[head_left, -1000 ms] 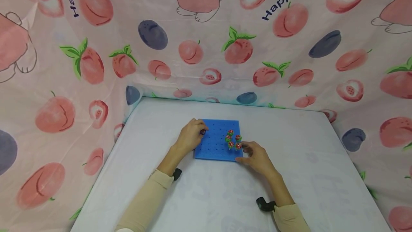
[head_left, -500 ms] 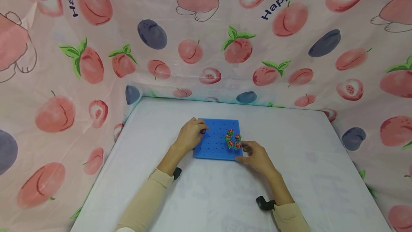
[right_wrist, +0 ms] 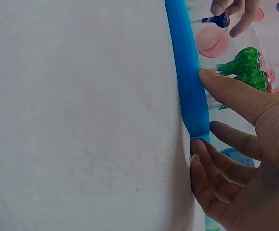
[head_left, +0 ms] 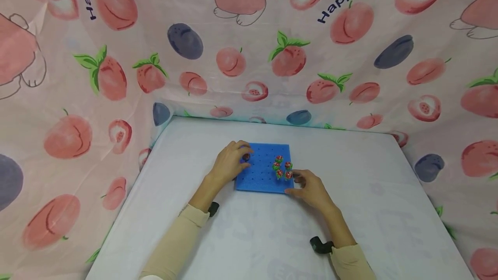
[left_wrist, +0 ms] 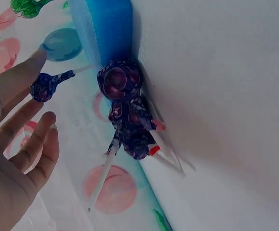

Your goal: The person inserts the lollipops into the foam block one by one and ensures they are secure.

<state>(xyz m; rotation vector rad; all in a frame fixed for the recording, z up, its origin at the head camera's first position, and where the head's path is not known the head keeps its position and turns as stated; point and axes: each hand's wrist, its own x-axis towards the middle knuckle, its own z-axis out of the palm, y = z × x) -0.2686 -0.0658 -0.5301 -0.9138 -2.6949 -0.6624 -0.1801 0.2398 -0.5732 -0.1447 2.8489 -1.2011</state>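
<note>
A blue foam board (head_left: 256, 183) dotted with small holes lies on the white table. My left hand (head_left: 227, 163) is around a dark-blue-wrapped lollipop (left_wrist: 43, 88) whose white stick stands in the board near its left edge. Thumb and fingers are spread apart about the candy head. My right hand (head_left: 312, 190) holds the board's near right corner, thumb (right_wrist: 226, 89) against the front side and curled fingers on the right side. Several green-and-red lollipops (head_left: 288, 174) stand upright in the board's right part, close to the right hand.
Several dark blue and purple lollipops (left_wrist: 120, 83) lie in a heap on the table beside the board's left side, hidden behind the left hand in the head view. A fruit-print cloth (head_left: 229, 33) hangs as a wall behind and at both sides.
The left thumb and fingers have spread, letting go of the dark blue lollipop, which stays standing in the board. The right hand has stayed at the corner.
</note>
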